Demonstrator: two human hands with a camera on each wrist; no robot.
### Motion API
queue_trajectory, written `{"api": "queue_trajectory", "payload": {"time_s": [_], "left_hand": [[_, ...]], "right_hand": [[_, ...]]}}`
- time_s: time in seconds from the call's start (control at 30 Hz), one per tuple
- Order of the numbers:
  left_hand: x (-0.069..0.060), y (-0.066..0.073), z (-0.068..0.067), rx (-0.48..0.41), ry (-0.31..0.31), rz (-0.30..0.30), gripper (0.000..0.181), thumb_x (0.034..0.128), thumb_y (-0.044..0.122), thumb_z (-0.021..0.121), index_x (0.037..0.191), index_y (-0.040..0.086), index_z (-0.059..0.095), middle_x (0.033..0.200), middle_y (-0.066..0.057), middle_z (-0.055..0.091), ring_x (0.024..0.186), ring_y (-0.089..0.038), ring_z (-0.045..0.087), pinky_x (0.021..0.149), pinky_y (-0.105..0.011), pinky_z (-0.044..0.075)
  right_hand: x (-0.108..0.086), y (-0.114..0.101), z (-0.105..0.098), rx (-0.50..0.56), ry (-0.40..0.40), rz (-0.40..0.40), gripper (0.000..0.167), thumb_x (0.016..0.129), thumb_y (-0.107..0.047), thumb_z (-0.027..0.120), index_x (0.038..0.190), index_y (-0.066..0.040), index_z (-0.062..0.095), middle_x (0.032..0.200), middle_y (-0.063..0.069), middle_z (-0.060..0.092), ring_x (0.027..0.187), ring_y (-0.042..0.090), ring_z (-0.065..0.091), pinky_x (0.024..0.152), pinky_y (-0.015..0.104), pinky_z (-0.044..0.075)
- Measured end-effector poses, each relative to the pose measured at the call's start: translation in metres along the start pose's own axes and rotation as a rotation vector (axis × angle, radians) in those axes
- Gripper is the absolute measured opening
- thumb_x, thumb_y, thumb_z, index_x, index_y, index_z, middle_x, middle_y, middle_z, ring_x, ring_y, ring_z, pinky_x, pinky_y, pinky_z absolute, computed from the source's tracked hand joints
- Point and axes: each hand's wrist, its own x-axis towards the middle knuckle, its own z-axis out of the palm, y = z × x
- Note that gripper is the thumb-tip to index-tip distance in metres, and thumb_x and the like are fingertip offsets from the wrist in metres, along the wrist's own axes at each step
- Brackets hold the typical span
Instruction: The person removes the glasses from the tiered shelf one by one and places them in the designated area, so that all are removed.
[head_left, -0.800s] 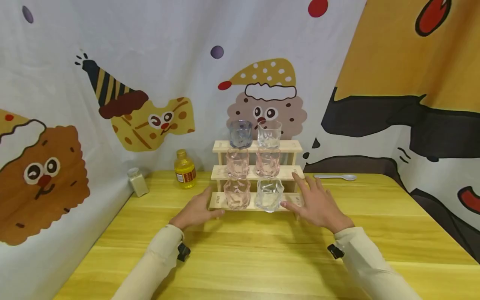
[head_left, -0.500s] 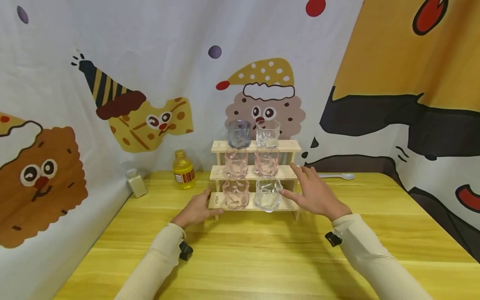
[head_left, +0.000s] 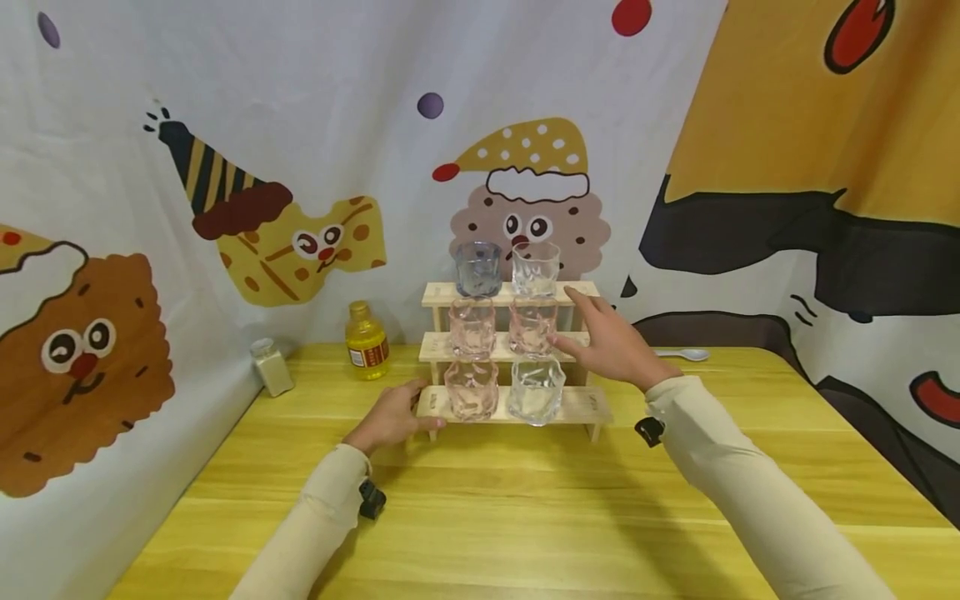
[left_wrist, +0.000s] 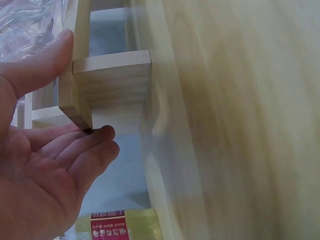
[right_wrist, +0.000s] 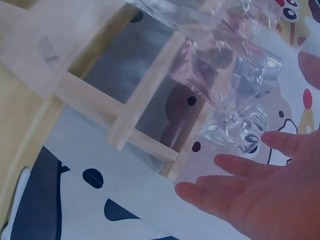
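Observation:
A three-tier wooden rack holds two glasses per shelf: a blue glass and a clear glass on top, two pink glasses in the middle, a pink glass and a clear glass at the bottom. My left hand grips the bottom shelf's left end, thumb on one side and fingers on the other. Fingers spread, my right hand is raised at the rack's right side, near the upper shelves and holding nothing.
Behind the rack's left side stands a yellow bottle, with a small jar of pale contents farther left. A white spoon lies at the table's back, right of the rack. The patterned curtain hangs behind the table.
My right hand has risen from the lower shelves toward the top shelf and shifted left, uncovering the bottom shelf's right end. My left hand stays at the left end of the bottom shelf.

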Motion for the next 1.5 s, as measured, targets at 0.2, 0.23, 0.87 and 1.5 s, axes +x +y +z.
{"api": "queue_trajectory", "payload": {"time_s": [0.2, 0.23, 0.87, 1.5], "left_hand": [[0.001, 0.006, -0.003, 0.055, 0.019, -0.009, 0.07, 0.0838, 0.031, 0.083, 0.141, 0.002, 0.054, 0.131, -0.021, 0.066, 0.12, -0.036, 0.063, 0.098, -0.05, 0.054], [0.001, 0.006, -0.003, 0.062, 0.021, -0.011, 0.07, 0.0837, 0.031, 0.083, 0.141, 0.002, 0.054, 0.131, -0.021, 0.066, 0.12, -0.037, 0.063, 0.098, -0.05, 0.054], [0.001, 0.009, -0.002, 0.099, 0.02, -0.03, 0.066, 0.0832, 0.029, 0.083, 0.138, 0.004, 0.056, 0.13, -0.018, 0.066, 0.12, -0.037, 0.062, 0.099, -0.05, 0.053], [0.002, 0.013, -0.002, 0.143, 0.008, -0.049, 0.07, 0.0813, 0.031, 0.085, 0.139, 0.005, 0.056, 0.131, -0.018, 0.066, 0.122, -0.038, 0.059, 0.101, -0.051, 0.051]], "right_hand": [[0.028, 0.0, -0.012, 0.09, 0.014, -0.011, 0.082, 0.101, -0.038, 0.059, 0.162, -0.009, 0.013, 0.161, 0.028, 0.027, 0.145, 0.048, 0.033, 0.114, 0.067, 0.034], [0.033, 0.002, -0.013, 0.103, 0.021, -0.015, 0.081, 0.101, -0.037, 0.059, 0.162, -0.008, 0.013, 0.162, 0.027, 0.027, 0.147, 0.047, 0.032, 0.115, 0.067, 0.033], [0.095, -0.003, -0.014, 0.343, 0.068, 0.131, 0.085, 0.099, -0.037, 0.063, 0.162, -0.009, 0.014, 0.164, 0.024, 0.027, 0.147, 0.044, 0.034, 0.116, 0.061, 0.037], [0.115, -0.008, -0.003, 0.542, 0.139, 0.23, 0.089, 0.092, -0.022, 0.073, 0.161, -0.011, 0.019, 0.167, 0.015, 0.023, 0.152, 0.039, 0.026, 0.121, 0.058, 0.03]]}}
